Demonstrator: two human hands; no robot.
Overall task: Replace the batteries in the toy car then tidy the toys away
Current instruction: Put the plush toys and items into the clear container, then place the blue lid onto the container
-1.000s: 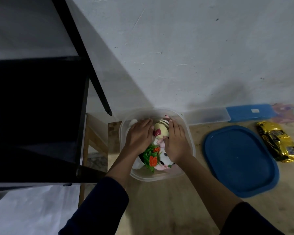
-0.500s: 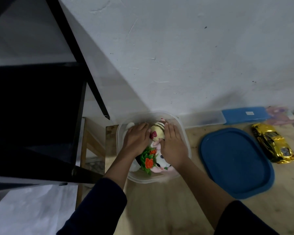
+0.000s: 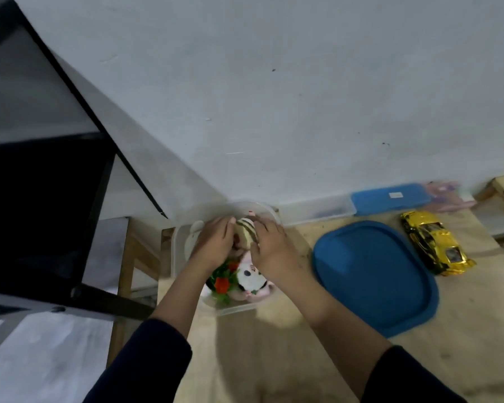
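Your left hand (image 3: 216,245) and right hand (image 3: 271,248) are clasping the striped plush toy (image 3: 246,232) in the clear tub (image 3: 177,251). Probably the gold toy car (image 3: 434,243) is going in next.

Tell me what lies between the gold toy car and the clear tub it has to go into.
The blue lid lies flat on the table between the gold car and the clear tub. Inside the tub, the left hand and right hand hold a striped plush.

Gold toy car (image 3: 435,247), blue lid (image 3: 373,277), brown-striped cream toy (image 3: 247,232).
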